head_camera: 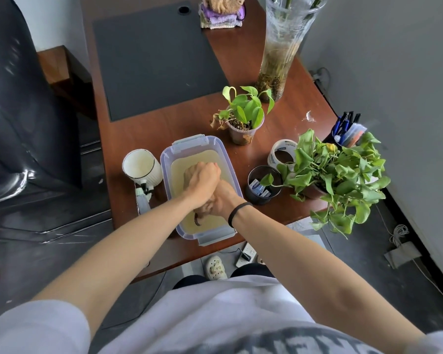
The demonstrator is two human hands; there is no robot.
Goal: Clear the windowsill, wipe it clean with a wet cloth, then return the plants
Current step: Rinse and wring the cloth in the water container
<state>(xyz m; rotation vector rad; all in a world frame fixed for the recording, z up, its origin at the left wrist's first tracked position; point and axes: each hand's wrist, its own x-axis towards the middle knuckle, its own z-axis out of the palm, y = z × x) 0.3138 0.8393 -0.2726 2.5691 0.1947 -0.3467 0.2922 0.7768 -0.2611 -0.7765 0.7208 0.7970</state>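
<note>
Tabletop (279,116): brown wood; it carries everything listed below.
Desk mat (154,62): dark and rectangular, lying beyond the tub, on its far-left side.
Glass vase (279,54): tall and upright, beyond the tub to the far right; green stems and roots stand in cloudy water.
Large plant (338,175): leafy trailing pot plant well to the right of the tub, spilling over the tabletop edge.
Tub (189,143): clear plastic with clip tabs at both ends, at the near edge of the tabletop. It holds yellowish water.
Left hand (202,178): over the middle of the tub, fingers clenched round the cloth.
Right hand (221,201): at the near end of the tub, tucked under the left wrist, fingers curled onto the same cloth. A black band (238,213) circles the wrist.
Cloth (189,176): brownish, bunched between both hands above the water, inside the tub; a dark tassel hangs from it.
Small plant (243,116): in a clear cup just beyond the tub's far-right corner, with one withered leaf.
White cup (141,166): ribbed, touching the tub's left wall.
Tape roll (281,152): to the right of the tub. The blue print on its core is not legible.
Mesh cup (262,185): black, just to the right of the tub, holding small blue-and-white boxes; their labels are too small to read.
Pen holder (345,129): far to the right of the tub, behind the large plant.
Shirt lettering: grey, cut off at the frame edge, unreadable.
</note>
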